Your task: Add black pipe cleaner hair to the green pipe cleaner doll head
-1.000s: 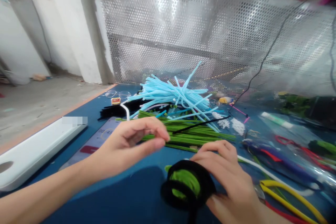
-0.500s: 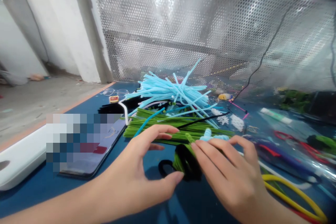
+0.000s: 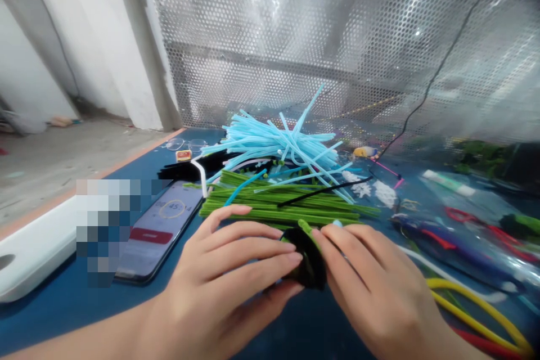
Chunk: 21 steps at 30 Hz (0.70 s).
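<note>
While the left hand (image 3: 223,284), half-curled, pinched a round, fuzzy black-and-green piece (image 3: 311,264), the right hand (image 3: 379,289), partly closed, gripped its right side.

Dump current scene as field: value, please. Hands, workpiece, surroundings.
left hand: gripping the black-and-green piece from its left
right hand: at the piece's right side, thumb hidden
workpiece: fuzzy, partly covered
beyond hands: green stems, light blue stems behind them
left side: phone, white case
right side: yellow handle
</note>
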Each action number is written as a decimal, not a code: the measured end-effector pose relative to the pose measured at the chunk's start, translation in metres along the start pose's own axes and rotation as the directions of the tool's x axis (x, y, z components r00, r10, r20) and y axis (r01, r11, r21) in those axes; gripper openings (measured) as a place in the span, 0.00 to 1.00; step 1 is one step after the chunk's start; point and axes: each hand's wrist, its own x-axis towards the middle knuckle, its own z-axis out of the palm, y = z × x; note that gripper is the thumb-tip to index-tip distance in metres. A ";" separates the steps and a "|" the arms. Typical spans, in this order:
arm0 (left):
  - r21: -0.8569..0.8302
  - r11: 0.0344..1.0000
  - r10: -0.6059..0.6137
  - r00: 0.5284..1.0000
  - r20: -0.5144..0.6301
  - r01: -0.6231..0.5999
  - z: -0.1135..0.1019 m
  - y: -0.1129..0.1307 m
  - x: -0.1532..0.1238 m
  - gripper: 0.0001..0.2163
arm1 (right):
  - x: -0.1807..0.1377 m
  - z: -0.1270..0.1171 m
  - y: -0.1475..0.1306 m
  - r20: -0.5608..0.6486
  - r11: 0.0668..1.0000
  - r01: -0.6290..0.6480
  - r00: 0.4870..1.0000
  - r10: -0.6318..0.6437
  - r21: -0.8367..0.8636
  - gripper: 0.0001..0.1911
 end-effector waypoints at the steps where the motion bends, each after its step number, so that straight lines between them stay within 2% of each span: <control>1: -0.002 1.000 0.003 1.000 0.003 -0.003 0.000 0.000 0.000 0.10 | 0.000 0.000 0.000 -0.001 1.000 0.002 1.000 -0.002 0.003 0.10; 17: 0.022 0.999 0.032 0.999 0.023 -0.033 0.001 0.003 -0.003 0.09 | -0.004 -0.002 -0.003 0.005 0.998 0.056 0.998 -0.056 -0.004 0.12; 21: 0.022 0.998 0.053 0.998 0.017 -0.053 0.000 0.004 0.002 0.07 | -0.009 -0.003 -0.005 0.049 0.997 0.081 0.996 -0.080 -0.020 0.11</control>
